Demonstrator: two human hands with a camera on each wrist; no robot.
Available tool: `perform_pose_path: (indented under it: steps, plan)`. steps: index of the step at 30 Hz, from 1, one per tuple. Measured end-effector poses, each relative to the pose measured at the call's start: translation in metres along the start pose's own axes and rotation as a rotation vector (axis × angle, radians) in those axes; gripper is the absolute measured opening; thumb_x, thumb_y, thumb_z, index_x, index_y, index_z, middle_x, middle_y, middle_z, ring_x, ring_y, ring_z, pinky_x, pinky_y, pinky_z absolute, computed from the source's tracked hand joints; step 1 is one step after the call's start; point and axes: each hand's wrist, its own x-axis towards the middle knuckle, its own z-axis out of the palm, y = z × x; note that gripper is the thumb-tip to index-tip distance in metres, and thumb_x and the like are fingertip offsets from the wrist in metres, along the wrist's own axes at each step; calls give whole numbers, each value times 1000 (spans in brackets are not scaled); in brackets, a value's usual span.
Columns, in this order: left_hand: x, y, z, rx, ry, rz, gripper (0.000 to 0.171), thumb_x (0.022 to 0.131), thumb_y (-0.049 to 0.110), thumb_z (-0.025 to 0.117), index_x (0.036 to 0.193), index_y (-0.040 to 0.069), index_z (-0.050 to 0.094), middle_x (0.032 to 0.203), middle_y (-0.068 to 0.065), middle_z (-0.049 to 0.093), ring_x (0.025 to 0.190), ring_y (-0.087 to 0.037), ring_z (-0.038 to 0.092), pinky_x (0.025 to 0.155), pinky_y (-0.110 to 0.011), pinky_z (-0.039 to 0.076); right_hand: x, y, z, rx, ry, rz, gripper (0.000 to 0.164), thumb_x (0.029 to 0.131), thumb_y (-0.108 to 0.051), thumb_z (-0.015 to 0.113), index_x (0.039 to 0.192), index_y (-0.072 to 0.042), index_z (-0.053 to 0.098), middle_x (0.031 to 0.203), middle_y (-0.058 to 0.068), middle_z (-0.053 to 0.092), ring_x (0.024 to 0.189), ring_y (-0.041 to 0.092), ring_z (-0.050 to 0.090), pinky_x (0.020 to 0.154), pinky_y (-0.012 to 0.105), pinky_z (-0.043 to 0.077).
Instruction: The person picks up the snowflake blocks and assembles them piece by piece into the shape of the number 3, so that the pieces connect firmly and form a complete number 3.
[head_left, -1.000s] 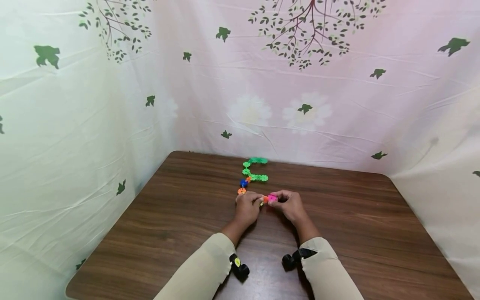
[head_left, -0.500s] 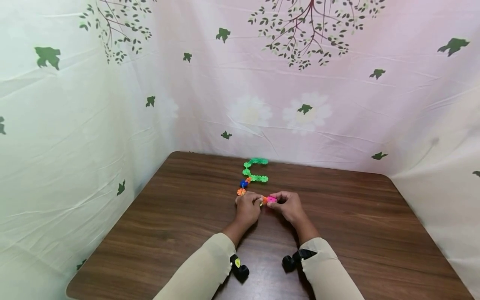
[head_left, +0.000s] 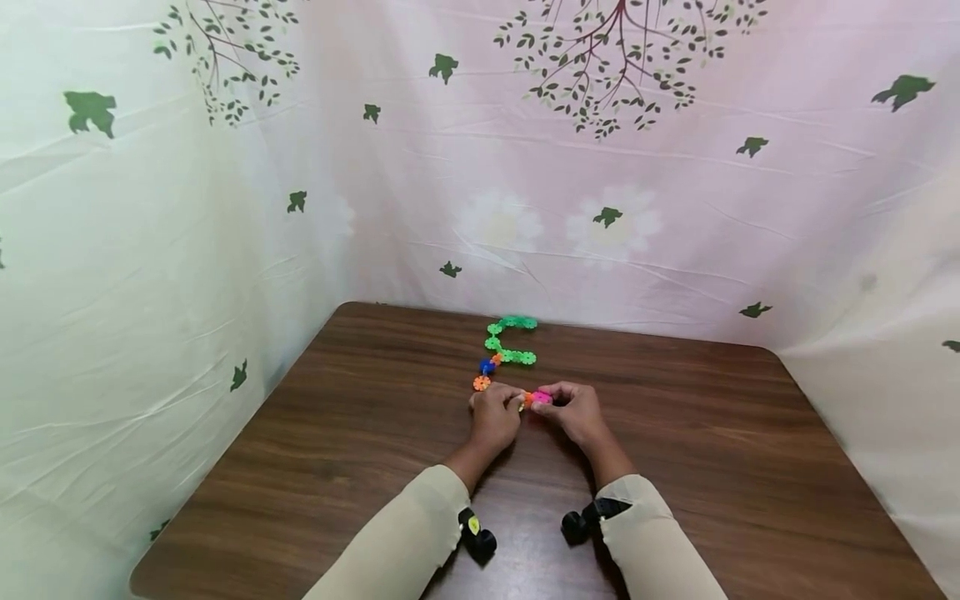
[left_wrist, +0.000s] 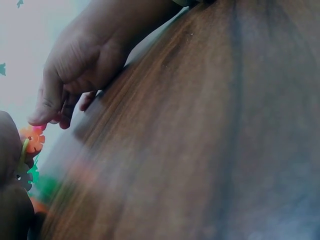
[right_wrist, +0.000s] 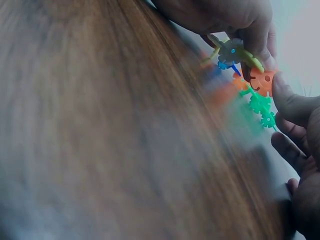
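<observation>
A chain of notched plastic discs runs over the table towards me, with green discs (head_left: 517,357) at the far end. A blue disc (head_left: 487,367) and an orange disc (head_left: 482,383) follow, leading to my left hand (head_left: 495,417). That hand pinches the near part of the chain; the right wrist view shows a grey disc (right_wrist: 231,51) and a yellow disc (right_wrist: 253,62) at its fingers. Beyond them sits another orange disc (right_wrist: 262,81), joined on the yellow one. My right hand (head_left: 581,412) pinches a pink disc (head_left: 542,398) against that orange disc; fingers partly hide both.
The brown wooden table (head_left: 360,433) extends on both sides of the arms. A printed cloth (head_left: 420,208) hangs behind its far edge and along the sides. Black wrist cameras (head_left: 478,543) are strapped at both sleeves.
My right hand and the pink disc have edged slightly left, towards the left hand. The left hand and the green end of the chain stay nearly still.
</observation>
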Motion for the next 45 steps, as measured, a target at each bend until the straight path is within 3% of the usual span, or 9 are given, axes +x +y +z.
perform_pose_path:
  steps: [10,15,20,26,30,35,39,45]
  plan:
    - [-1,-3,-3,-11,-29,28,13,103,7,73,104,5,86,106,-8,84,108,-25,77,106,-54,38,1,-1,1,0,-30,6,27,87,-4,92,111,5,82,101,15,84,86,4,67,75,18,55]
    - [0,-6,-1,8,-51,34,13,103,7,73,103,6,86,107,-7,84,114,-26,73,109,-58,32,0,1,-1,-37,-50,-8,29,89,-8,91,114,4,82,105,16,83,89,5,66,77,18,54]
    - [0,-6,0,31,-71,40,12,103,8,74,103,8,86,108,-6,85,129,-30,68,111,-65,27,-1,1,-3,-119,-59,-58,30,90,-9,91,116,0,82,113,18,80,99,17,69,85,22,54]
    - [-1,-5,-1,37,-81,38,15,103,10,74,113,5,85,114,-5,85,143,-31,62,117,-70,23,-1,4,-4,-189,-68,-95,30,91,-10,90,118,-1,82,120,18,76,115,32,70,98,36,55]
    - [0,-6,-4,1,-47,63,16,103,8,74,114,2,84,116,-9,84,143,-35,62,117,-73,21,-1,5,-3,-204,-67,-94,29,91,-9,89,118,-1,81,120,17,75,116,32,69,100,38,54]
    - [4,-11,-9,-47,51,70,16,100,8,77,113,1,83,118,-13,81,134,-39,66,112,-71,24,1,4,-1,-214,-72,-111,30,93,-12,88,120,-1,81,120,16,76,117,32,69,101,39,54]
    - [12,-15,-17,-64,98,24,20,100,8,78,119,2,82,127,-15,77,128,-38,66,109,-70,26,4,2,0,-172,-52,-98,26,98,-8,79,122,3,80,120,20,75,113,30,69,96,32,54]
    - [23,-27,-33,-75,99,-53,29,101,13,78,128,3,79,136,-17,71,130,-41,62,108,-71,25,9,0,1,-159,-10,-32,27,105,-13,72,125,4,79,124,21,74,110,23,65,93,27,51]
